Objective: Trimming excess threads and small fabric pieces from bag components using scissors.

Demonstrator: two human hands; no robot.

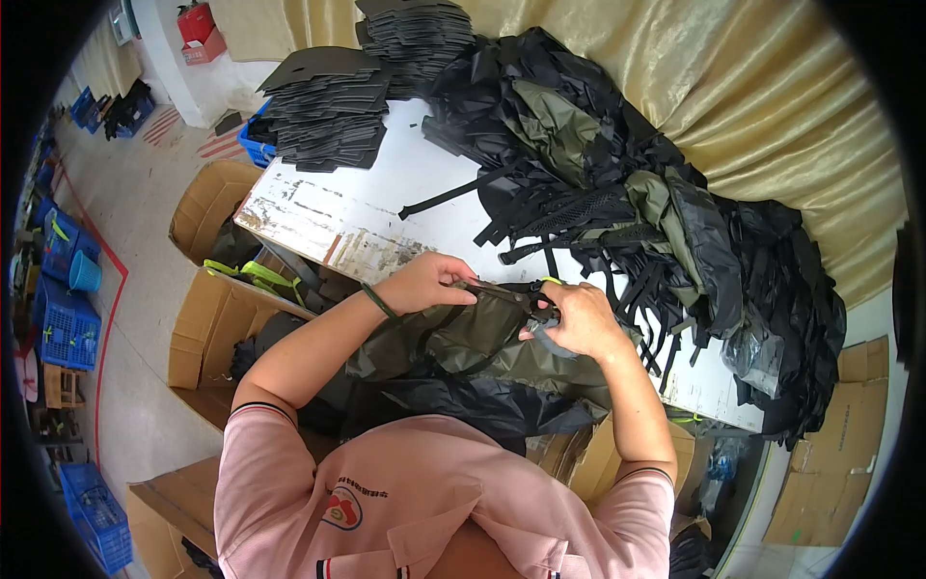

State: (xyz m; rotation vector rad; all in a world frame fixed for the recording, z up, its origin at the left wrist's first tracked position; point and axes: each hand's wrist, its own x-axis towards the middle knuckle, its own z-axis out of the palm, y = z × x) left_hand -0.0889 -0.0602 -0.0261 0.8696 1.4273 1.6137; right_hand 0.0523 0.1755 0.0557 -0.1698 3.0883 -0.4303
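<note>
My right hand (582, 320) is wrapped round the dark handles of a pair of scissors (499, 291), whose blades point left. Close to the blade tips, my left hand (424, 283) is closed in a pinch; what its fingertips hold is too small to make out. Beneath both hands, an olive-green and black fabric bag (492, 347) drapes over the near table edge and my lap. A strip of grey material (552, 342) hangs below my right hand. Black straps lie beside the right fingers.
A worn white table (333, 207) carries a large heap of black and olive bags (617, 183) with dangling straps. Stacks of dark flat panels (328, 106) stand at its far left. Open cardboard boxes (198, 328) flank me, and blue crates (68, 323) line the floor at left.
</note>
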